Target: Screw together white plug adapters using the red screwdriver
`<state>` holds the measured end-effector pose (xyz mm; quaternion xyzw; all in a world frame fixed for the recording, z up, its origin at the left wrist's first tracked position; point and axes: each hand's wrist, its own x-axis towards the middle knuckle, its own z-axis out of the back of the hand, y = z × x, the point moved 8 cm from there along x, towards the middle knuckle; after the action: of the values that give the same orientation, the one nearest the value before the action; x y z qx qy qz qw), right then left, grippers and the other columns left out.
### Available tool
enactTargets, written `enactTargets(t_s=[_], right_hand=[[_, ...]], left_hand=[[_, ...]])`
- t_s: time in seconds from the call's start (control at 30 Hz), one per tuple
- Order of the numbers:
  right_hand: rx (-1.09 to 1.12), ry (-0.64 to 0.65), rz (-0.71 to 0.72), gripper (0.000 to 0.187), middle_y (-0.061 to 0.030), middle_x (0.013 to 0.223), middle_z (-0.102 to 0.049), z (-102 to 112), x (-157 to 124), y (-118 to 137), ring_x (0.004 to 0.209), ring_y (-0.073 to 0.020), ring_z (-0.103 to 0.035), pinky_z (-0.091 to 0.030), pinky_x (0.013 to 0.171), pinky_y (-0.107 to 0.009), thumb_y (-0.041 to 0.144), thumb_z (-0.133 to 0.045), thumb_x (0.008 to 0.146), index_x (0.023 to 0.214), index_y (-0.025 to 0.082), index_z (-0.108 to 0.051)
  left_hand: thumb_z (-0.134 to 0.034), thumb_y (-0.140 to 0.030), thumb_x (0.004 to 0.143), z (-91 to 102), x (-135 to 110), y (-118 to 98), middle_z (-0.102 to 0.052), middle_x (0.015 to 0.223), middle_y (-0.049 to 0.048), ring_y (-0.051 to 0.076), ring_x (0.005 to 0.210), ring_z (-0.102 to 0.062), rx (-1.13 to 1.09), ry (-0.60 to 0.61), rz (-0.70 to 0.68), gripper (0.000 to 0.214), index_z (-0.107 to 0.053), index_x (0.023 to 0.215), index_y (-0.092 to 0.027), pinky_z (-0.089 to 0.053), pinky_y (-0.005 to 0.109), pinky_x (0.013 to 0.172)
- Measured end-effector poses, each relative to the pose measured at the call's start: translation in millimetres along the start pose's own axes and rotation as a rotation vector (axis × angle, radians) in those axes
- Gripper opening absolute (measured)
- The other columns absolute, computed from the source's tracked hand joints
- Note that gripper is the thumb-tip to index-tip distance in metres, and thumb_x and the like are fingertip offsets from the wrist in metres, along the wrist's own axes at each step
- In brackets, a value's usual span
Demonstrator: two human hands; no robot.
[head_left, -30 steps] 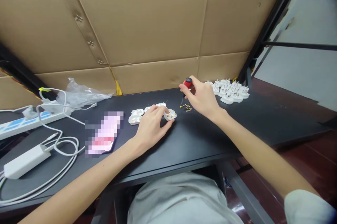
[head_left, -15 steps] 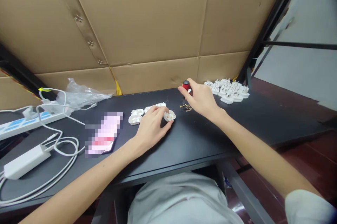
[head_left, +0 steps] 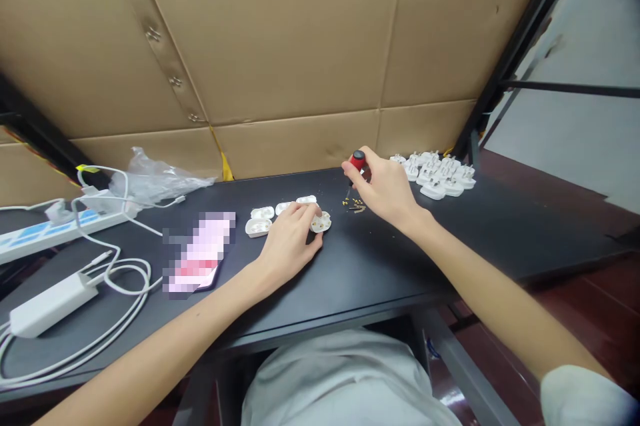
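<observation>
My right hand is shut on a red-handled screwdriver, with its thin shaft pointing down toward the tabletop. Just below that hand lie small brass screws and pins. My left hand sits over a group of white plug casings, its fingertips on an open casing with brass parts inside. Two more casings lie beside and partly under those fingers. A larger heap of white plug parts lies to the right of my right hand.
The black table has a pixelated phone left of my left hand. Further left are a power strip, a white charger, looped white cables and a plastic bag. Cardboard panels stand behind.
The open casing under my left fingers has gone from tilted to lying flatter on the table. My right hand and the screwdriver have shifted only slightly.
</observation>
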<state>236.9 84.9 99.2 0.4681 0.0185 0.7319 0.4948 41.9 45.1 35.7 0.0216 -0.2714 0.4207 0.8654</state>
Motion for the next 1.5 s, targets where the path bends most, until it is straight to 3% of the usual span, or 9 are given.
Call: enactTargets(t_s=[0.17,0.3,0.43,0.6,0.77,0.93,1.27,1.5], right_hand=[[0.205,-0.088,-0.005,0.049,-0.0063,0.092,-0.083,8,-3,6,0.074,-0.0237,-0.079,-0.061,0.073,-0.036,0.074,-0.056,0.109,0.098,0.026,-0.064],[0.424,-0.104,-0.024,0.053,-0.0054,0.093,-0.083,9,-6,9,0.068,-0.0190,-0.078,-0.063,0.064,-0.032,0.077,-0.060,0.105,0.099,0.025,-0.064],[0.571,-0.173,-0.023,0.053,-0.0022,0.087,-0.082,15,-8,11,0.059,-0.0141,-0.074,-0.060,0.055,-0.026,0.076,-0.065,0.103,0.099,0.024,-0.067],[0.726,-0.261,-0.040,0.047,-0.0007,0.084,-0.082,20,-11,13,0.054,-0.0130,-0.071,-0.061,0.052,-0.026,0.071,-0.067,0.104,0.095,0.025,-0.067],[0.789,-0.271,-0.040,0.046,-0.0002,0.083,-0.082,17,-15,19,0.051,-0.0118,-0.069,-0.060,0.050,-0.025,0.069,-0.066,0.106,0.094,0.025,-0.067],[0.816,-0.283,-0.030,0.045,0.0006,0.082,-0.081,15,-17,21,0.050,-0.0103,-0.068,-0.059,0.050,-0.023,0.068,-0.066,0.106,0.094,0.024,-0.066],[0.801,-0.299,-0.014,0.043,0.0002,0.083,-0.080,20,-18,22,0.052,-0.0110,-0.069,-0.059,0.051,-0.023,0.065,-0.065,0.108,0.095,0.025,-0.066],[0.816,-0.222,0.030,0.037,0.0007,0.086,-0.081,13,-20,26,0.058,-0.0105,-0.070,-0.061,0.053,-0.022,0.062,-0.069,0.107,0.098,0.026,-0.067]], left_hand=[[-0.072,-0.017,0.094,1.7,-1,-4,-0.075,0.121,0.0103,0.034,0.118,-0.068,-0.025,0.014,-0.014,0.024,-0.061,0.113,-0.025,-0.058,0.049,0.099],[-0.074,-0.028,0.099,2.7,0,-4,-0.076,0.124,0.0112,0.034,0.116,-0.068,-0.050,-0.006,-0.006,0.017,-0.061,0.110,-0.024,-0.057,0.050,0.099],[-0.072,-0.034,0.105,6.8,2,4,-0.079,0.121,0.0092,0.033,0.116,-0.069,-0.088,-0.090,0.021,0.014,-0.062,0.107,-0.024,-0.056,0.050,0.100],[-0.084,-0.036,0.099,16.7,1,10,-0.080,0.126,0.0082,0.031,0.122,-0.070,-0.193,-0.224,0.032,0.022,-0.067,0.109,-0.025,-0.056,0.050,0.107],[-0.082,-0.033,0.101,23.6,2,9,-0.083,0.119,0.0062,0.029,0.116,-0.076,-0.275,-0.291,0.044,0.015,-0.073,0.110,-0.025,-0.055,0.052,0.115],[-0.078,-0.034,0.104,29.3,3,6,-0.086,0.112,0.0024,0.026,0.108,-0.080,-0.280,-0.336,0.039,0.009,-0.075,0.104,-0.025,-0.039,0.061,0.133],[-0.073,-0.029,0.106,36.4,2,5,-0.087,0.107,0.0004,0.024,0.104,-0.079,-0.234,-0.368,0.045,0.008,-0.076,0.098,-0.026,-0.039,0.061,0.133],[-0.076,-0.030,0.105,33.7,4,3,-0.087,0.104,-0.0002,0.024,0.102,-0.077,-0.215,-0.341,0.017,0.010,-0.076,0.095,-0.026,-0.038,0.061,0.132]])
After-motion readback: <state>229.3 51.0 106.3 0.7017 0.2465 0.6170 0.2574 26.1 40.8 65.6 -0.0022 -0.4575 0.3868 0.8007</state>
